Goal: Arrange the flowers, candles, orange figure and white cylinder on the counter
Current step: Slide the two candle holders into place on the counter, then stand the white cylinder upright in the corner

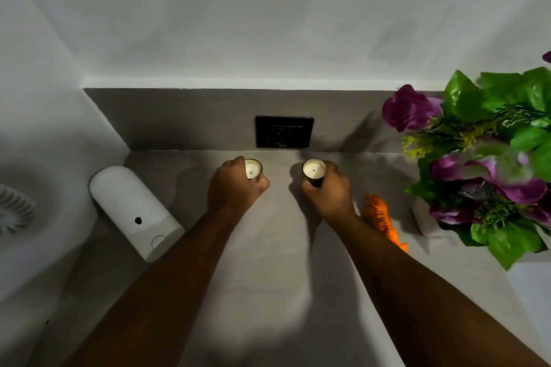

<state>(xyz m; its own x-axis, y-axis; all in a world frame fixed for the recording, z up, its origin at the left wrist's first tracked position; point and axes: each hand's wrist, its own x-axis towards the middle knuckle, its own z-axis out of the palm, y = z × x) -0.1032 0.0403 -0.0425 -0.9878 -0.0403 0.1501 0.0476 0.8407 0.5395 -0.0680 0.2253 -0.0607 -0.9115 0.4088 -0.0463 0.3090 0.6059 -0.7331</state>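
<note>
Two candles sit near the back of the grey counter (268,262), below a black wall socket (284,132) — the left hand (235,185) is wrapped around the left candle (252,169), the right hand (326,188) around the right candle (314,169). White cylinder (134,211) stands far left; orange figure (381,219) lies just beside the right wrist, the flowers (489,158) in their white pot at the far right.

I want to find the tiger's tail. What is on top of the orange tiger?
The right forearm crosses over part of the orange tiger, hiding that side. Its striped back and one end show; which end is unclear.
</note>
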